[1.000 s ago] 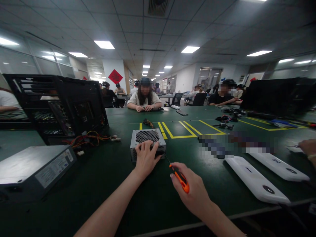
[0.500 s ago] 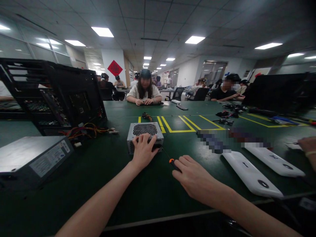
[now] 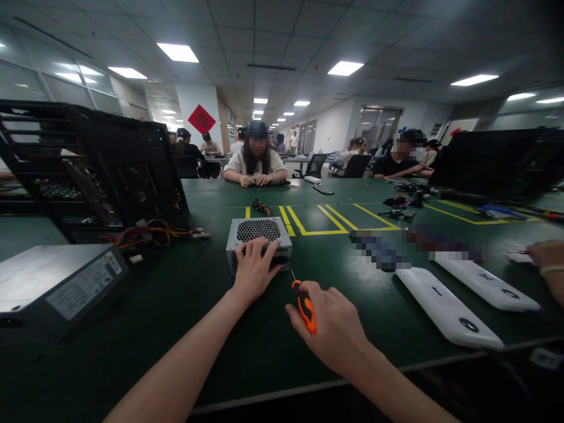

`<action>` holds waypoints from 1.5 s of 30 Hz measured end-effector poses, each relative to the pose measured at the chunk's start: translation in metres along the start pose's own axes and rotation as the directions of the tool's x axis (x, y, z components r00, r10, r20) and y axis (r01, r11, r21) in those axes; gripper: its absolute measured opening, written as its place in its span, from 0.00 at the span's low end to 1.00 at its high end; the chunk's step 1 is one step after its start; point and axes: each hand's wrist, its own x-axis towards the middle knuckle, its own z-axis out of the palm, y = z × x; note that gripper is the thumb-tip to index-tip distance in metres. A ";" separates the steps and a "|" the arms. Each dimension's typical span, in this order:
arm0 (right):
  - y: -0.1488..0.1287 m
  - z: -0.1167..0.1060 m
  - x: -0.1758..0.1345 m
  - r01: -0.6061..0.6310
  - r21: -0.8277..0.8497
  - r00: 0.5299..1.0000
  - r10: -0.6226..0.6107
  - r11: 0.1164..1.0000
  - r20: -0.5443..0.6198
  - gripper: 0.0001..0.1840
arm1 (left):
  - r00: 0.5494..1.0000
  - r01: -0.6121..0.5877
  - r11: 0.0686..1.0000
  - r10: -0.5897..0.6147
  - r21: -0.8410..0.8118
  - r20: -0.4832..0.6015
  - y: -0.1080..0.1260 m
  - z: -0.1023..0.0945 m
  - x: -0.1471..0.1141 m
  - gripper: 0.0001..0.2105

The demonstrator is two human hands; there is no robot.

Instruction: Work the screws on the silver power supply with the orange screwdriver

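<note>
A grey computer power supply unit (image 3: 258,228) with a honeycomb vent on top sits on the green table. My left hand (image 3: 253,264) grips its near side, fingers over the top edge and thumb toward the right corner. A screwdriver (image 3: 306,308) with an orange and black handle is in my right hand (image 3: 337,323). Its handle shows between the thumb, which stands apart, and the curled fingers. The thin shaft points at the unit's near right corner; I cannot tell whether the tip touches a screw.
At left stand an open black computer case (image 3: 127,170) with loose cables (image 3: 154,232) and a second power supply (image 3: 66,288). Two white devices (image 3: 445,305) lie at right, beyond yellow tape markings (image 3: 317,233). A person (image 3: 255,161) sits opposite; another person's hand (image 3: 549,258) shows at right.
My right hand has turned and its thumb has opened away, showing more of the screwdriver's handle. The shaft now stands steeper. My left hand stays on the power supply unit. The view shifted slightly.
</note>
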 end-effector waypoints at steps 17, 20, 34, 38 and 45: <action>0.000 0.016 -0.022 -0.181 0.287 0.976 0.206 0.941 -0.063 0.08 | 0.644 0.761 0.293 -0.237 -0.579 0.727 0.007 -0.005 -0.011 0.13; -0.001 0.015 -0.021 -0.111 0.237 0.985 0.139 0.965 -0.105 0.06 | 0.568 0.814 -0.050 -0.140 -0.579 0.811 0.005 -0.006 -0.008 0.13; -0.003 0.012 -0.019 -0.090 0.223 0.991 0.109 0.971 -0.074 0.06 | 0.494 0.792 -0.343 -0.128 -0.506 0.860 0.003 -0.011 -0.005 0.10; -0.003 0.013 -0.019 -0.148 0.267 0.988 0.155 0.952 -0.006 0.09 | 0.500 0.797 -0.334 -0.102 -0.503 0.860 0.001 -0.011 -0.006 0.10; -0.001 0.014 -0.021 -0.116 0.261 0.992 0.127 0.958 -0.023 0.06 | 0.502 0.782 -0.369 -0.106 -0.502 0.859 0.003 -0.017 -0.005 0.11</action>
